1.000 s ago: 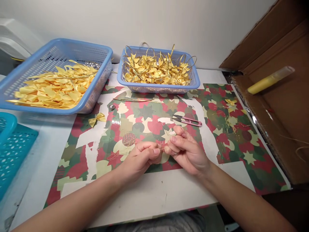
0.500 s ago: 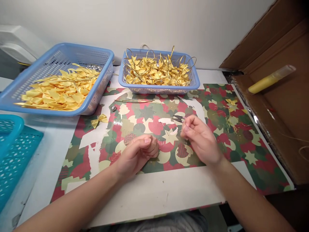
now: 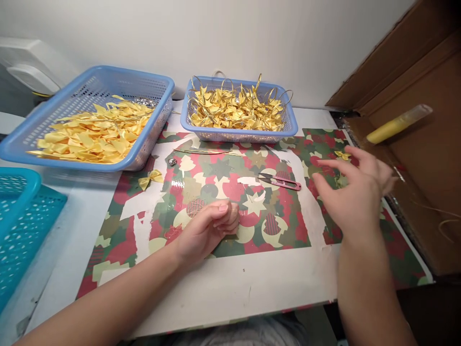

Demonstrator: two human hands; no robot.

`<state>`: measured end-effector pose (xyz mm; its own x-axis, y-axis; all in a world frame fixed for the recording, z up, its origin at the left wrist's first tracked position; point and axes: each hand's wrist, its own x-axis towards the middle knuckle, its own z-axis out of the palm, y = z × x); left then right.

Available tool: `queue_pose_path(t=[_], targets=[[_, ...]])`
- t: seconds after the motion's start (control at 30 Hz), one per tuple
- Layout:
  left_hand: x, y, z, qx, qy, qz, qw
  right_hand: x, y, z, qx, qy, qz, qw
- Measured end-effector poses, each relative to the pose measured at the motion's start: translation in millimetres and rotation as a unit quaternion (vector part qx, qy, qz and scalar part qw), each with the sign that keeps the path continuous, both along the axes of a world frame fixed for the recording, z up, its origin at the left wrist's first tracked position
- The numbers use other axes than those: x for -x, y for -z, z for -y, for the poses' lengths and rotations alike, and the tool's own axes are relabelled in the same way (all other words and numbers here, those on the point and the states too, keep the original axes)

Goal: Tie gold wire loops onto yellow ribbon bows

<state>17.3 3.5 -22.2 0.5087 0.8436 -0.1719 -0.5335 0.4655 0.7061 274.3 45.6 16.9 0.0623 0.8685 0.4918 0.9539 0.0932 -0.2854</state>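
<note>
My left hand point(image 3: 212, 223) rests on the patterned table cover with its fingers curled closed. Whatever those fingers may hold is hidden. On the right, my right hand point(image 3: 355, 190) hovers with fingers spread and nothing in it, over a small yellow ribbon bow point(image 3: 342, 155) and loose threads, partly covered by the hand. Between the two hands lie pink-handled thread snips point(image 3: 286, 183). A second yellow bow point(image 3: 150, 179) sits at the left, with a small silver bell-like bead point(image 3: 172, 162) to its right.
One blue basket point(image 3: 84, 166) holds many yellow bows and silver beads. Another blue basket point(image 3: 237, 134) holds bows with gold cords. A teal basket point(image 3: 32, 230) stands at the left edge. On the right is a cardboard box point(image 3: 403, 62), with a yellow-filled tube point(image 3: 398, 125) before it.
My right hand has moved right from beside the thread snips, and its pinched fingers have spread. The snips now show fully. My left hand stays nearly in place, still closed.
</note>
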Motion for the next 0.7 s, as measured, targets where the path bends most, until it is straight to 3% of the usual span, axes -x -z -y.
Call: queue_pose_path(t=[0.07, 0.13, 0.2, 0.3, 0.4, 0.5, 0.6, 0.7], targets=[[0, 0.4, 0, -0.004, 0.003, -0.010, 1.000, 22, 0.8, 6, 0.011, -0.102, -0.088, 0.991], [-1, 0.6, 0, -0.006, 0.005, -0.029, 1.000, 48, 2.8, 16, 0.088, -0.257, -0.179, 0.946], [-1, 0.7, 1, -0.001, 0.008, -0.056, 0.998, 71, 6.5, 26, 0.130, -0.340, -0.214, 0.906], [0, 3.1, 3, 0.022, 0.028, -0.095, 0.995, 89, 14.1, 34, 0.132, -0.358, -0.235, 0.894], [2, 8.6, 3, 0.021, 0.045, -0.133, 0.990, 87, 18.7, 33, 0.141, -0.386, -0.244, 0.878], [4, 12.7, 1, -0.021, 0.060, -0.157, 0.986, 76, 15.7, 27, 0.213, -0.403, -0.247, 0.855], [7, 13.3, 1, -0.053, 0.082, -0.165, 0.982, 64, 8.3, 23, 0.312, -0.450, -0.295, 0.783], [9, 13.0, 0, -0.073, 0.090, -0.178, 0.977, 56, 2.7, 20, 0.370, -0.452, -0.369, 0.723]])
